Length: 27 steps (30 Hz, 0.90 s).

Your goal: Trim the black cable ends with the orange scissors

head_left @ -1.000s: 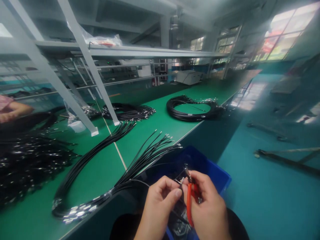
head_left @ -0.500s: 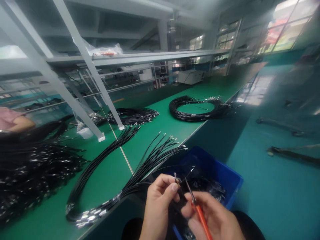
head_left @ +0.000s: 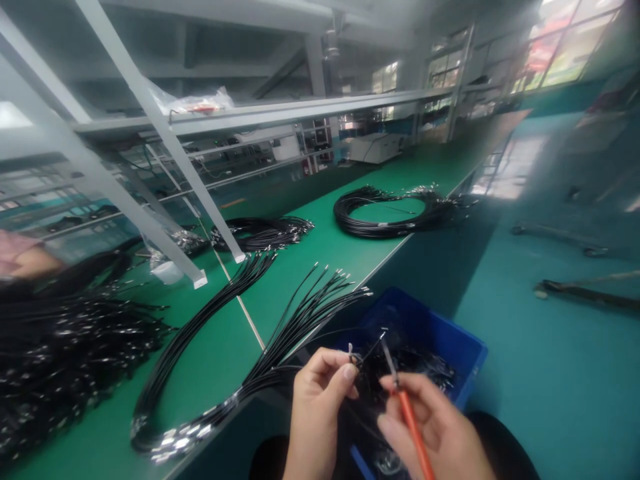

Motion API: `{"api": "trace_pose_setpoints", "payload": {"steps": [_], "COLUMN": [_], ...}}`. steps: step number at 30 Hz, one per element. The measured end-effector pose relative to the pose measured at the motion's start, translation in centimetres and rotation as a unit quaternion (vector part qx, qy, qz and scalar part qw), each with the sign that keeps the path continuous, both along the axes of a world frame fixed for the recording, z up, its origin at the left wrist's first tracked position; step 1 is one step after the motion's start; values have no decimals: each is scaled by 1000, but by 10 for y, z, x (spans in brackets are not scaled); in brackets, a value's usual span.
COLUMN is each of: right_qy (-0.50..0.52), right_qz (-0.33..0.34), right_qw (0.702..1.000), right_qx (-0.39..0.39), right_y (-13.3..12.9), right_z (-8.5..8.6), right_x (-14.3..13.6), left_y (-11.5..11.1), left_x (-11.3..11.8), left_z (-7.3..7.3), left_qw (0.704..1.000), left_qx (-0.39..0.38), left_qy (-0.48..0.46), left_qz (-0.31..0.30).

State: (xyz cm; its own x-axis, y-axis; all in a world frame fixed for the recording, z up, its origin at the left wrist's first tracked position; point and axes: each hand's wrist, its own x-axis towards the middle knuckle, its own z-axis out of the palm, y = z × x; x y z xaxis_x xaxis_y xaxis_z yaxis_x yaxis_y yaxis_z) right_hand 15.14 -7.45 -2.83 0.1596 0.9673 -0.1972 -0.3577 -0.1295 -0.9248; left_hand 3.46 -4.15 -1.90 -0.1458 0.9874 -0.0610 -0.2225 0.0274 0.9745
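My left hand [head_left: 323,400] pinches a thin black cable [head_left: 367,353] between thumb and forefinger, close to a small metal end that sticks up above the fingertips. A short strand of the cable reaches right to a pale tip. Between the fingers of my right hand [head_left: 435,423] is a screwdriver-like tool [head_left: 413,427] with an orange handle and a slim metal shaft. The shaft's end is at or very near the strand's pale tip; contact is hard to tell. Below both hands stands a blue bin [head_left: 450,340] holding a tangle of dark, shiny pieces.
A bundle of black cables [head_left: 173,353] curves over the green table [head_left: 300,313] at my left. Further coils [head_left: 375,230] lie beyond. A dense cable heap [head_left: 65,360] fills the left, near another person's arm [head_left: 33,257]. White shelf posts [head_left: 185,167] rise from the table.
My right hand has moved slightly right, and the tool's tip has risen from near the left fingers to the strand's end. The left hand stays nearly in place. The view has shifted slightly.
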Motion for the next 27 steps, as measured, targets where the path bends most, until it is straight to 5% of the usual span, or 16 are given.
{"api": "trace_pose_setpoints", "payload": {"steps": [4,14,27], "right_qy": [-53,2,-144], "right_qz": [-91,-36,-71], "right_qw": [991,993,982], "right_qx": [87,108,98], "right_y": [17,33,27], "right_z": [6,12,-18], "right_x": [5,-7,-5], "left_y": [1,0,1], "left_x": [4,3,-2], "left_z": [-2,-7,-1], "left_qw": [1000,999,998], "left_qx": [2,-8,-23], "left_qy": [17,31,-14], "left_qz": [-11,-44,-49]}}
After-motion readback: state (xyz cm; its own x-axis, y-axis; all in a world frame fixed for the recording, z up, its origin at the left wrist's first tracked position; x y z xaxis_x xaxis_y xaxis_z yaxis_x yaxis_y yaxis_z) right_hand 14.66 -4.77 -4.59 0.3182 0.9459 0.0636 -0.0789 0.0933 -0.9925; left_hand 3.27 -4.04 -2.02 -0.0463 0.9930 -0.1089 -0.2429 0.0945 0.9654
